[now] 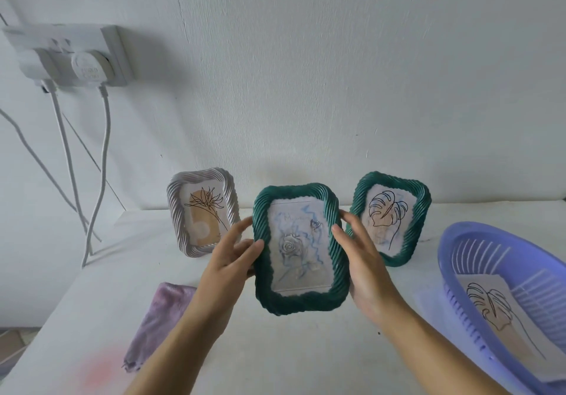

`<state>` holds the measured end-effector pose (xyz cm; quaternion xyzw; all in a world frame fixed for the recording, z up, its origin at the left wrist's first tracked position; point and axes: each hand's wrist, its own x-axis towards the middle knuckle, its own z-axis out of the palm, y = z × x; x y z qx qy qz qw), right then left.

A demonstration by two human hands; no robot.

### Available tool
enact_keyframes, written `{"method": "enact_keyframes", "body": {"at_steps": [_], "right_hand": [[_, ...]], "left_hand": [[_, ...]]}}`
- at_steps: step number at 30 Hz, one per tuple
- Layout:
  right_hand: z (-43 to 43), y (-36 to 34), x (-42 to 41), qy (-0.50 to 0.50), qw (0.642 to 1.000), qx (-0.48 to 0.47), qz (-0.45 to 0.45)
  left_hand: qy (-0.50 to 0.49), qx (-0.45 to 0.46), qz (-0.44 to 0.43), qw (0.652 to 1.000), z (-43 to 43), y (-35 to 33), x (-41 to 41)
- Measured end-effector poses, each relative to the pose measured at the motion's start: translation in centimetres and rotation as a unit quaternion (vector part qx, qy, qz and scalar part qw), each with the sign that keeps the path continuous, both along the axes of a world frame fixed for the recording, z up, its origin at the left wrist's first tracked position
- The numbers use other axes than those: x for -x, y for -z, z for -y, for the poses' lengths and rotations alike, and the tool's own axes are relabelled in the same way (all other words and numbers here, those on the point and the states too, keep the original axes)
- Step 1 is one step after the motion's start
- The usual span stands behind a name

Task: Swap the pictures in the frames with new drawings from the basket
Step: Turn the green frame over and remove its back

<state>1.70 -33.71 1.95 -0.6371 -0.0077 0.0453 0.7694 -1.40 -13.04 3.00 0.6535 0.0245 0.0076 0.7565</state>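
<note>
I hold a dark green twisted-rim frame (335,241) with a pale blue rose picture upright in mid-air above the table. My left hand (232,257) grips its left edge, thumb on the front rim. My right hand (358,254) grips its right edge the same way. Behind it a white frame (174,211) with a line-drawn flower leans at the left, and a second green frame (419,211) with a leaf drawing stands at the right. The purple basket (459,241) at the right holds a leaf drawing (496,318) on paper.
A purple cloth (159,318) lies on the white table (306,358) at the front left. A wall socket (70,58) with plugs sits at the upper left, and its white cables (101,165) hang down past the table's left edge.
</note>
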Motion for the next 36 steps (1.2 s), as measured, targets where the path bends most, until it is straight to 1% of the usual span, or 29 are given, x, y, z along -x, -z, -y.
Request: {"method": "enact_keyframes", "body": {"at_steps": [4, 6, 10, 16, 20, 23, 28, 33, 36], "right_hand": [[0.4, 1.0, 3.5, 0.005, 0.999, -0.021, -0.025], [0.6, 1.7, 5.0, 0.003, 0.999, -0.013, -0.036], [0.8, 3.5, 7.0, -0.018, 0.998, 0.045, -0.051], [1.1, 5.9, 7.4, -0.029, 0.985, 0.14, -0.097], [1.5, 7.1, 7.5, -0.042, 0.977, 0.173, -0.119], [1.6, 7.5, 7.6, -0.047, 0.973, 0.196, -0.115], [2.1, 7.3, 7.0, -0.023, 0.954, 0.288, -0.075], [2.6, 6.8, 6.4, -0.009, 0.92, 0.391, -0.003], [2.6, 6.9, 6.2, -0.01, 0.92, 0.393, -0.009]], "left_hand": [[0.019, 0.014, -0.032, 0.999, 0.3, 0.7, 3.5], [0.016, 0.017, -0.048, 0.999, 0.4, 1.6, 5.0], [0.004, 0.013, -0.086, 0.996, 0.4, 3.6, 7.2], [-0.005, -0.032, -0.132, 0.991, 1.0, 6.0, 8.3], [-0.022, -0.106, -0.147, 0.983, 1.1, 7.5, 7.7], [-0.036, -0.169, -0.154, 0.973, 1.2, 8.3, 7.3], [-0.047, -0.239, -0.14, 0.96, 1.2, 8.7, 6.9], [-0.045, -0.318, -0.115, 0.94, 1.0, 8.5, 6.9], [-0.046, -0.335, -0.107, 0.935, 1.0, 8.2, 6.8]]}}
